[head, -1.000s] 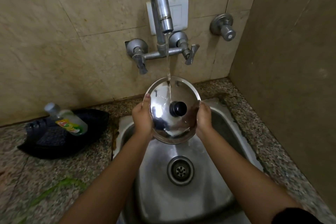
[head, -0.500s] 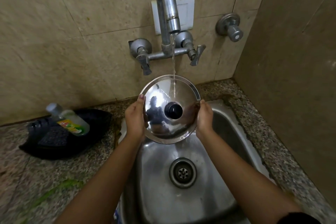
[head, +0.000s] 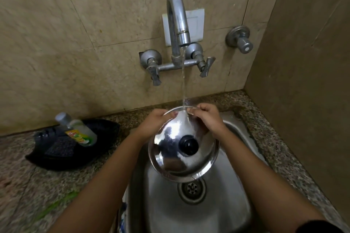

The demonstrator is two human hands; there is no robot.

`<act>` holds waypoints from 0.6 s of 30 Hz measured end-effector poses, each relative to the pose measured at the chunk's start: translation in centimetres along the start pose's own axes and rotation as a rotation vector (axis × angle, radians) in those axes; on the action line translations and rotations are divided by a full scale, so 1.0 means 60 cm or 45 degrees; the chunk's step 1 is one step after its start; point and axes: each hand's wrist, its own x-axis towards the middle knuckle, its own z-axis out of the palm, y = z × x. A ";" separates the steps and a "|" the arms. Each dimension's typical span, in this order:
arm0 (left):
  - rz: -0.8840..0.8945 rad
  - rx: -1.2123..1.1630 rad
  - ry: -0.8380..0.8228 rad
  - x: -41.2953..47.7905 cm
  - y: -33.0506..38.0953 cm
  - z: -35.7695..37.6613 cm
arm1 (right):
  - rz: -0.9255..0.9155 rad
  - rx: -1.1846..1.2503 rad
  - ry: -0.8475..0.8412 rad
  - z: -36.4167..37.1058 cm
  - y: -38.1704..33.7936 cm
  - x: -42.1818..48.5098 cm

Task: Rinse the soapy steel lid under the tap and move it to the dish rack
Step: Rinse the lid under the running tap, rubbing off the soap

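Note:
A round steel lid (head: 170,155) with a black knob (head: 188,145) hangs tilted over the steel sink (head: 244,202), its knob side facing me. My left hand (head: 154,122) grips the lid's upper left rim. My right hand (head: 207,118) grips the upper right rim, fingers curled over the edge. A thin stream of water runs from the tap (head: 178,24) and lands on the lid's top edge between my hands. No soap suds are visible on the lid.
A black tray (head: 56,157) with a dish-soap bottle (head: 78,130) lies on the granite counter (head: 28,191) left of the sink. The drain (head: 192,188) sits below the lid. Tiled walls close in behind and to the right. No dish rack is in view.
Both hands have slid from the lid's sides up to its top rim. The lid now hangs lower and tilts more steeply, and the water strikes its top edge instead of its face.

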 end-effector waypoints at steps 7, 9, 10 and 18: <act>-0.001 -0.145 0.071 -0.014 -0.009 0.012 | -0.803 -0.898 0.087 0.026 -0.018 -0.021; 0.020 -0.254 0.152 -0.020 -0.025 0.009 | -0.808 -0.849 0.091 0.023 -0.011 -0.014; -0.003 -0.334 0.239 -0.022 -0.039 0.004 | -0.698 -0.740 0.145 0.018 -0.007 -0.012; -0.250 -0.323 0.118 -0.028 -0.048 -0.017 | -0.711 -0.902 -0.069 0.035 -0.042 -0.021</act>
